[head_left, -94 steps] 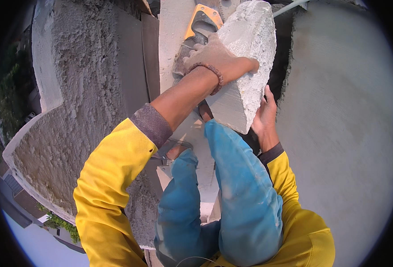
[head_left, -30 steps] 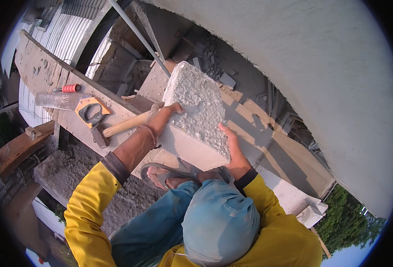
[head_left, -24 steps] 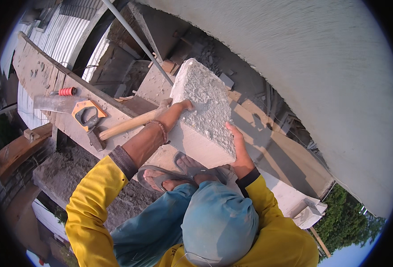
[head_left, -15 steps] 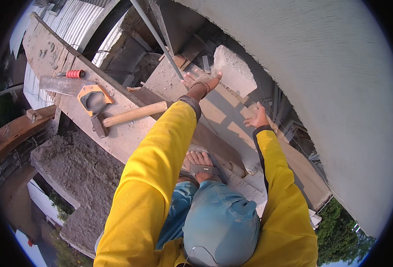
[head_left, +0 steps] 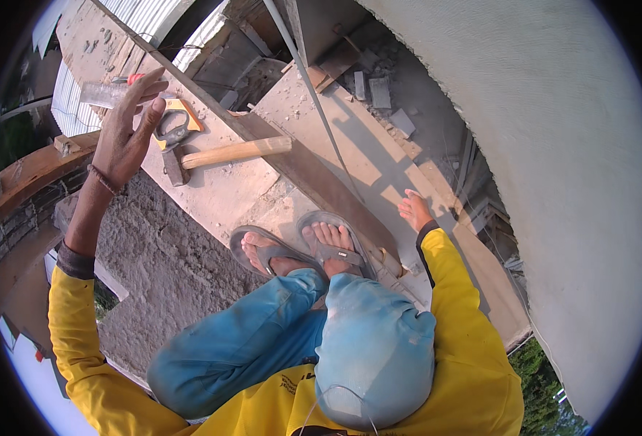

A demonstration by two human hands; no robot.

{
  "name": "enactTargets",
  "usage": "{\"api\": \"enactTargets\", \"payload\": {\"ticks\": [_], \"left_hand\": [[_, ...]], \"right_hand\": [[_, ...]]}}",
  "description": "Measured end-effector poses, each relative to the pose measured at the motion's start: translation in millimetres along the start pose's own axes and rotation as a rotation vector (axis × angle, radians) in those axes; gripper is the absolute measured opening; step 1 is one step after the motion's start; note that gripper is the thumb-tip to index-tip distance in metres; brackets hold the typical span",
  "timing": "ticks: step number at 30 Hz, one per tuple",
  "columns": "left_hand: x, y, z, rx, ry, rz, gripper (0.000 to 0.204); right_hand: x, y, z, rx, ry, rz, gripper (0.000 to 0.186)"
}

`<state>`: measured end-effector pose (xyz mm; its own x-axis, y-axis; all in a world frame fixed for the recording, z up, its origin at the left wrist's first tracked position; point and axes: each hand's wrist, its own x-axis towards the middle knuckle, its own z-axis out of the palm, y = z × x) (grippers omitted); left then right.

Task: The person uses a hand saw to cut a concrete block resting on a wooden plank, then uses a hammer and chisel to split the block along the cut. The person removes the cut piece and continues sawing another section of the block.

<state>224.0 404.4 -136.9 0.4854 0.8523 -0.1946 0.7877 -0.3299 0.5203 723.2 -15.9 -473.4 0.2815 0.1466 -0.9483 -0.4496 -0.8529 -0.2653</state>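
Left hand [head_left: 126, 138] has swung toward the saw [head_left: 190, 116]; block released.

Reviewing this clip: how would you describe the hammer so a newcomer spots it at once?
Find the long pale ledge running from the upper left down to the person's sandalled feet. On it, between those feet and the handsaw, lies the hammer. Its straight, plain wooden handle and dark blocky head set it apart from the saw's looped orange-and-black grip.
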Motion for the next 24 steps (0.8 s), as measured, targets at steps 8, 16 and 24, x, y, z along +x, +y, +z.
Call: {"api": "enactTargets", "payload": {"ticks": [8, 16, 24], "left_hand": [[-108, -30, 33, -0.183, 0.326, -0.265, 0.061], [-120, -53, 147, -0.113, 0.706, -0.423, 0.046], [-97, -70, 188, -0.094, 0.659, -0.433, 0.06]], "right_hand": [[-19, -99, 77, -0.444, -0.06, -0.323, 0.04], [-170, -286, 257, -0.898, -0.364, -1.565, 0.029], [-212, -319, 449, -1.262, -0.555, -1.527, 0.029]]}}
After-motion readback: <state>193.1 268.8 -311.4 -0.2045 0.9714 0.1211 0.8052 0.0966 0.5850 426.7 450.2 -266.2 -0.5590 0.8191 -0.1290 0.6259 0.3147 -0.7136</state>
